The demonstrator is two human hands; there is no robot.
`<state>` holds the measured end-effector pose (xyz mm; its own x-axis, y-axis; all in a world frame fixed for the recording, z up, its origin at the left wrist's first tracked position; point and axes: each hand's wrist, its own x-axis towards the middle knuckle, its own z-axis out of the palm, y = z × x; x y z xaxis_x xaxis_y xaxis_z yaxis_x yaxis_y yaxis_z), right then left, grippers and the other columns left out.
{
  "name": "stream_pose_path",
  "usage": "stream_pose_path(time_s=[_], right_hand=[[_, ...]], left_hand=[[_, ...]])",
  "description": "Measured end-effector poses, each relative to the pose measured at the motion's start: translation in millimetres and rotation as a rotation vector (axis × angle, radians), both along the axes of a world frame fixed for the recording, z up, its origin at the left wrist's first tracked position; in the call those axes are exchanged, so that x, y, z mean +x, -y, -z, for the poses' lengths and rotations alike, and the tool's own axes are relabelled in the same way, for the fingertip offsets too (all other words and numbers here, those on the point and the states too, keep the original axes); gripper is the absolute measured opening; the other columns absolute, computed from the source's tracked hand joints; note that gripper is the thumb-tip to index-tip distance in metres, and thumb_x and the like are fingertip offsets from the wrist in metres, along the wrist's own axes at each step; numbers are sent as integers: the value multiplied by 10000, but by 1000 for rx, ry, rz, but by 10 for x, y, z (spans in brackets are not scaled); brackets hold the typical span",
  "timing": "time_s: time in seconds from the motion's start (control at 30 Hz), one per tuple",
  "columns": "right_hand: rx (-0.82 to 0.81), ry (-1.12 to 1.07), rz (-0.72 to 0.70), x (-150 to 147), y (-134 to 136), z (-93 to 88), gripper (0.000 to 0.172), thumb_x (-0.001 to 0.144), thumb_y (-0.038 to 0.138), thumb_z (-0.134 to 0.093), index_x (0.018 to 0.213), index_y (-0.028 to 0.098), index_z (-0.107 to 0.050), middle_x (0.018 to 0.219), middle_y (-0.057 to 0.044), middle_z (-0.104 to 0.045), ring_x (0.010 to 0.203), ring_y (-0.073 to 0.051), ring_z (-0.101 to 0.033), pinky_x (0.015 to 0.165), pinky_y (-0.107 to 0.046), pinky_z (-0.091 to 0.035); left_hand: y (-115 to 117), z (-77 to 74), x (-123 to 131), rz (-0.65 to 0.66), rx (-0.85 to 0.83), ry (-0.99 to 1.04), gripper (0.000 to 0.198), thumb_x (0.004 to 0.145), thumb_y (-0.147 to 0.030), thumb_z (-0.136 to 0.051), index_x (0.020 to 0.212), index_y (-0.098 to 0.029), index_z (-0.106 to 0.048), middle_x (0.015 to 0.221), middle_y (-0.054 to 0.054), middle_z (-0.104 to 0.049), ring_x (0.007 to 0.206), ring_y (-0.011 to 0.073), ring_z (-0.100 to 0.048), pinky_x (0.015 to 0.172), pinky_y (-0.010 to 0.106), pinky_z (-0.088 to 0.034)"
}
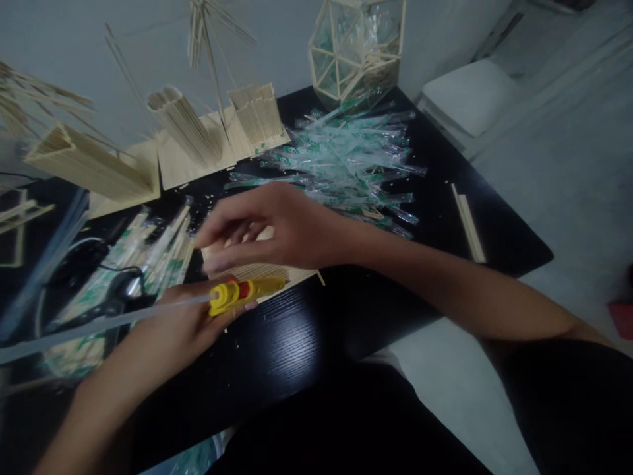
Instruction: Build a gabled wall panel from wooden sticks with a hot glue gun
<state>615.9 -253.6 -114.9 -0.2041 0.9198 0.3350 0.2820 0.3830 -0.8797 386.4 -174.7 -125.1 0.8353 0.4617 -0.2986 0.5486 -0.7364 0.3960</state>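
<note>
My left hand (180, 323) is closed around a yellow and red glue gun (242, 290), with a clear glue stick (99, 323) trailing out to the left. The gun's nozzle points right, along the near edge of a flat panel of wooden sticks (267, 270) lying on the black table (306, 330). My right hand (267, 227) hovers over that panel, fingers curled and pointing left, fingertips close to the sticks; what it pinches, if anything, is hidden.
A heap of clear green-printed wrappers (346, 158) lies behind the panel. Stick-built towers (182, 125) and a geometric stick frame (353, 49) stand at the back. More wrapped sticks (148, 251) lie left, loose sticks (467, 221) right. A black cable (113, 270) runs left.
</note>
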Motion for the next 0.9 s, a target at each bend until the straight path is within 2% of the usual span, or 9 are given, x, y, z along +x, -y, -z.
stream_pose_path(time_s=[0.1, 0.17, 0.3, 0.4, 0.5, 0.7, 0.9], right_hand=[[-51, -5, 220, 219, 199, 278, 107, 943, 260, -731, 970, 158, -749, 939, -25, -790, 863, -142, -716, 785, -250, -550], [-114, 59, 342, 336, 328, 466, 102, 932, 245, -735, 957, 151, -764, 907, -35, -791, 811, -149, -709, 763, -264, -530], [-211, 116, 426, 435, 487, 703, 99, 918, 239, -735, 954, 153, -771, 876, -43, -793, 755, -158, -696, 700, -270, -506], [-218, 118, 430, 439, 516, 758, 87, 923, 213, -723, 954, 145, -769, 886, -51, -795, 767, -160, -706, 713, -272, -519], [-215, 92, 377, 460, 523, 775, 84, 914, 158, -715, 985, 144, -757, 928, -51, -793, 805, -154, -720, 766, -273, -554], [-282, 35, 220, 568, 567, 762, 294, 820, 11, -715, 1081, 145, -717, 1036, -63, -756, 924, -162, -742, 823, -283, -617], [-284, 5, 140, 627, 561, 767, 373, 785, 9, -762, 1119, 162, -694, 1091, -57, -735, 977, -163, -729, 835, -287, -628]], left_hand=[[8, -28, 24, 83, -95, 25, 389, 992, -491, -494, 946, -210, -760, 895, 49, -796, 762, 227, -748, 748, 328, -591], [20, -34, 17, 95, -99, 55, 372, 998, -455, -482, 990, -205, -757, 963, 57, -804, 801, 228, -761, 739, 314, -599], [43, -12, -38, 103, -22, 56, 372, 997, -423, -456, 969, -194, -748, 1025, 82, -805, 823, 233, -772, 761, 319, -612], [46, 15, -86, 137, 39, 98, 335, 985, -432, -478, 920, -210, -719, 973, 74, -797, 787, 232, -764, 713, 309, -606], [47, 30, -94, 158, 59, 124, 288, 991, -424, -505, 878, -223, -677, 868, 44, -766, 708, 207, -737, 619, 281, -572], [70, 37, -28, 188, 103, 184, 233, 988, -369, -511, 865, -218, -638, 809, 26, -735, 665, 182, -725, 587, 262, -554], [89, 58, 22, 171, 84, 155, 247, 986, -374, -504, 847, -222, -640, 822, 30, -742, 670, 186, -723, 585, 263, -549]])
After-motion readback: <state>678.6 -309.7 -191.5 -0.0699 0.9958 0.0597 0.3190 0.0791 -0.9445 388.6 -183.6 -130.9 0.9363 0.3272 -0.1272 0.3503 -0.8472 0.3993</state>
